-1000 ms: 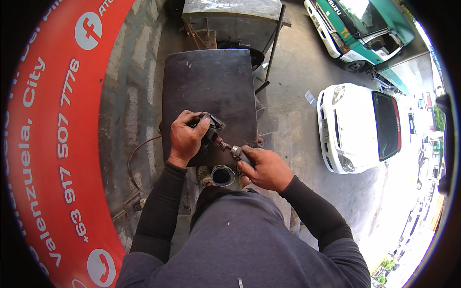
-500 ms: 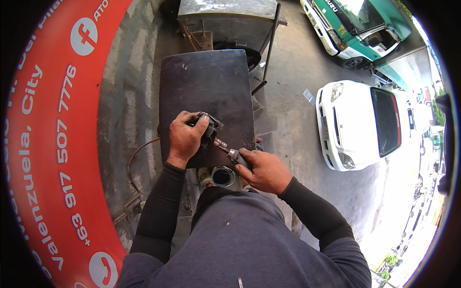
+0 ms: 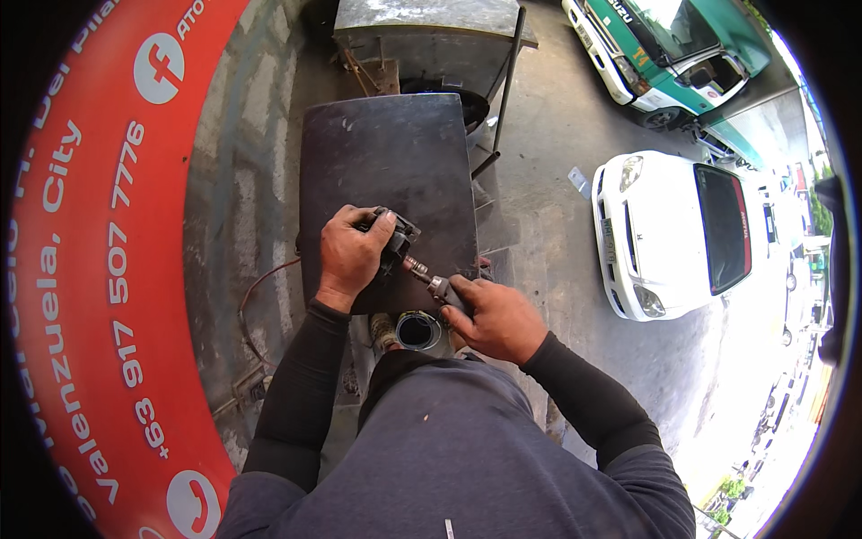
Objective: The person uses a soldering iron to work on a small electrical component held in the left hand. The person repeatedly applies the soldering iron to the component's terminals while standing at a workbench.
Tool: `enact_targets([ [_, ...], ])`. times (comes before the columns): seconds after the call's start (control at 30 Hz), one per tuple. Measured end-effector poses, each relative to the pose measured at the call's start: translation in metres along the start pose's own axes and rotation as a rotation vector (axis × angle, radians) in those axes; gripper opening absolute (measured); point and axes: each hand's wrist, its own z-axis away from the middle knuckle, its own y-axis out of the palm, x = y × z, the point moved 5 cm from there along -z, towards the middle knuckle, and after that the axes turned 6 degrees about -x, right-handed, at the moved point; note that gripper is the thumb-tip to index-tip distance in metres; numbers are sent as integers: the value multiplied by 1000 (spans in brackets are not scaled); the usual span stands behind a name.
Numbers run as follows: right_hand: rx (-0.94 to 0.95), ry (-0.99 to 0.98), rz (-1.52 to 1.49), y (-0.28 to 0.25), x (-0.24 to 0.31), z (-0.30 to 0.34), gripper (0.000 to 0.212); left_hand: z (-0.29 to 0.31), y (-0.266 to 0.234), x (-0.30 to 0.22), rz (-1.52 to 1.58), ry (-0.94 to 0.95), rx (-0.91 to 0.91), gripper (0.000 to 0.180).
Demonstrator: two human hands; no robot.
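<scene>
We are curling our left hand [image 3: 348,256] firmly around a black part [image 3: 393,258] over the table's [image 3: 386,144] near half. By the table's near right corner, we are wrapping our right hand [image 3: 503,319] snugly round a tool [image 3: 440,288], pointing it at the part. A can [image 3: 438,334] is showing just past the table's near edge.

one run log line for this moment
left grip: holding dark part; right grip: holding handheld tool, aimed at part; below: dark tabletop
</scene>
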Motion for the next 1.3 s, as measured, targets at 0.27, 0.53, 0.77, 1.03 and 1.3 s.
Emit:
enact_targets([
  [0.27, 33, 41, 19, -2, 3, 2, 39, -4, 1, -4, -32, -81, 17, 40],
  [0.53, 26, 28, 10, -1, -1, 1, 42, -4, 2, -4, -17, -75, 17, 38],
  [0.77, 48, 39, -5, -3, -6, -4, 43, -4, 2, -3, -50, -53, 21, 36],
  [1.03, 18, 28, -16, 0, -5, -2, 39, -4, 3, -8, -44, -72, 22, 36],
  [1.3, 14, 44, -29, -2, -11, -4, 41, -3, 3, -8, -15, -83, 21, 38],
])
